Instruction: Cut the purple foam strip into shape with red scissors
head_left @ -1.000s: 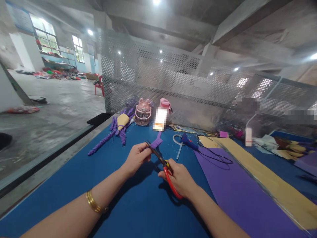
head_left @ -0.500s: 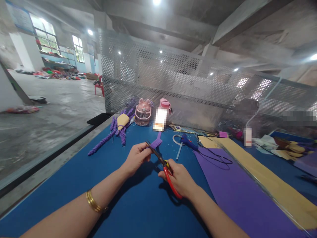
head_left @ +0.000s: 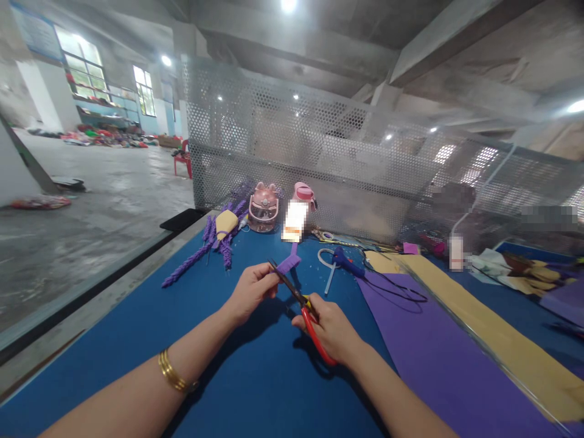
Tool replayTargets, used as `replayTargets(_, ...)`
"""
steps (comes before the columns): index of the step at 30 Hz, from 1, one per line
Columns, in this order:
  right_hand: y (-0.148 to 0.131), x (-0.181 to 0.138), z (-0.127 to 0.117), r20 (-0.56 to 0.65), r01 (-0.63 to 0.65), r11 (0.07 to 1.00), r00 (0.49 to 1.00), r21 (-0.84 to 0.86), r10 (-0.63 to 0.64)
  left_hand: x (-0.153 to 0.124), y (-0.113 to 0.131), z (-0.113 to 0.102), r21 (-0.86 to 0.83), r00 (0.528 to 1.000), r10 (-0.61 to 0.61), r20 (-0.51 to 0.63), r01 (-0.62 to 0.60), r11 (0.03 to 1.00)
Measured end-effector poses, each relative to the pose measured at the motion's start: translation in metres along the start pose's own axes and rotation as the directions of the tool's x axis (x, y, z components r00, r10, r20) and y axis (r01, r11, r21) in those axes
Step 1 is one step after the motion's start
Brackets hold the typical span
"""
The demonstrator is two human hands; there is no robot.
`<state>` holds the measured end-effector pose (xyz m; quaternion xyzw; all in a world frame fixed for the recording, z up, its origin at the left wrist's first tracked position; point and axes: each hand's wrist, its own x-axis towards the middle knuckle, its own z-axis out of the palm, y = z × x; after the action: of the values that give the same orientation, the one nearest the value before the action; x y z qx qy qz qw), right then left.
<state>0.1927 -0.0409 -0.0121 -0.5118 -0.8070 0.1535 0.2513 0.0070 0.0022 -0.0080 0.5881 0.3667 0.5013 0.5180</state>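
My left hand (head_left: 256, 291) pinches one end of a purple strip (head_left: 289, 263) whose edge looks fringed. My right hand (head_left: 332, 327) is wrapped round the red handles of a pair of scissors (head_left: 316, 340). The dark blades reach up and left across the strip, close to my left fingertips. Whether the blades are fully closed is hard to make out. Just beyond the hands, a blue glue gun (head_left: 349, 263) lies on the blue table (head_left: 274, 389), a clear stick beside its ring-shaped stand.
Purple braided stems (head_left: 191, 267) with a yellow piece (head_left: 226, 224) lie at the left back. A pink helmet-shaped container (head_left: 263, 210) and a pink bottle (head_left: 303, 193) stand behind. Purple sheet (head_left: 424, 353) and yellow sheet (head_left: 493, 334) cover the right. A perforated metal screen (head_left: 319, 146) rises at the back.
The free end of the purple strip has shifted slightly right and up. Both hands and the scissors stay almost where they were.
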Motion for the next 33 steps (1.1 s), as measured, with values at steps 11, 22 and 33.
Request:
replayTargets(11, -0.0005, -0.0015, -0.0007, -0.017, -0.026, 0.999, 1.0, 0.023, 0.026, 0.0003, -0.0003, -0.0018, -0.047, 1.0, -0.002, 0.014, 0.002, 0.999)
replayTargets(22, -0.0055, -0.0022, -0.001, -0.018, -0.055, 0.995, 0.998, -0.083, 0.054, -0.001, 0.0032, 0.0008, 0.031, 0.999, 0.029, -0.027, -0.028, 0.999)
replayTargets(33, -0.0086, -0.0023, 0.0025, -0.003, -0.082, 0.993, 0.997, -0.088, 0.082, -0.0031, 0.0024, 0.0001, 0.088, 0.998, 0.055, -0.007, -0.054, 0.995)
